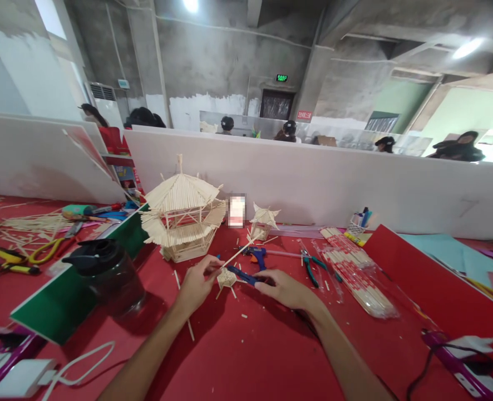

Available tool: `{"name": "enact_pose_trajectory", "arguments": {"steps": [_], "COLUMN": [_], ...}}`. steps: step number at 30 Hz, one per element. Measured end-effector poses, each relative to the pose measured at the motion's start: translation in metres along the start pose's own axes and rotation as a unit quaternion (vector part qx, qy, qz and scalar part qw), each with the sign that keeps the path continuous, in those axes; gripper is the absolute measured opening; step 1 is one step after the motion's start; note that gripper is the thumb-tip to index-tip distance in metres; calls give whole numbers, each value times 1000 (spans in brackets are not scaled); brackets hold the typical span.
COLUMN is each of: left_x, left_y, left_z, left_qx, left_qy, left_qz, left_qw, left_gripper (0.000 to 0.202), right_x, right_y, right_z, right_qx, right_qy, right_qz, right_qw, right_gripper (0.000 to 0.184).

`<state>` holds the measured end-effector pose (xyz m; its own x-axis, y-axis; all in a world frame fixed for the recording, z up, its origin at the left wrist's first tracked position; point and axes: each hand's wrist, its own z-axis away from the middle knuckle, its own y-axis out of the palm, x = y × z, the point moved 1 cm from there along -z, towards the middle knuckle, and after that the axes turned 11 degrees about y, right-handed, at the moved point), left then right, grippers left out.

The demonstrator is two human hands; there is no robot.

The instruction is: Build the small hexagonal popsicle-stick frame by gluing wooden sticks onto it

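Observation:
My left hand (pixel 198 284) pinches a thin wooden stick (pixel 242 249), which slants up and away to the right. My right hand (pixel 282 287) is closed around a slim dark blue tool (pixel 243 275) that looks like a utility knife. Its front end is close to the stick at my left fingertips; whether they touch I cannot tell. Just below lies a small stick-built piece (pixel 227 278) with sticks poking out from it. Behind the hands, a blue glue gun (pixel 258 256) rests on the red tabletop (pixel 246 356).
A large stick pavilion (pixel 183 217) stands at the back left, a small one (pixel 265 218) at the back centre. Green-handled pliers (pixel 310 270) and bagged sticks (pixel 355 273) lie right. A dark bottle (pixel 111 278) stands left by a green divider (pixel 58 306). Co-workers sit beyond the white partition (pixel 334 184).

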<state>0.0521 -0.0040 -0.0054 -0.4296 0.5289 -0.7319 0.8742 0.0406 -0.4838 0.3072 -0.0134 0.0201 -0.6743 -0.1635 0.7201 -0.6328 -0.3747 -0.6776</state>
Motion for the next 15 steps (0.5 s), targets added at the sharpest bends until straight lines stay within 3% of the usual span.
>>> {"name": "enact_pose_trajectory", "arguments": {"steps": [15], "left_x": [-8], "left_y": [-7], "left_z": [0], "left_qx": [57], "left_qy": [22], "left_qz": [-16], "left_qw": [998], "left_gripper": [15], "right_x": [11], "right_y": [17], "right_z": [-6], "right_qx": [44], "right_qy": [2], "right_qz": [-69], "right_qw": [997], "right_gripper": [36]}}
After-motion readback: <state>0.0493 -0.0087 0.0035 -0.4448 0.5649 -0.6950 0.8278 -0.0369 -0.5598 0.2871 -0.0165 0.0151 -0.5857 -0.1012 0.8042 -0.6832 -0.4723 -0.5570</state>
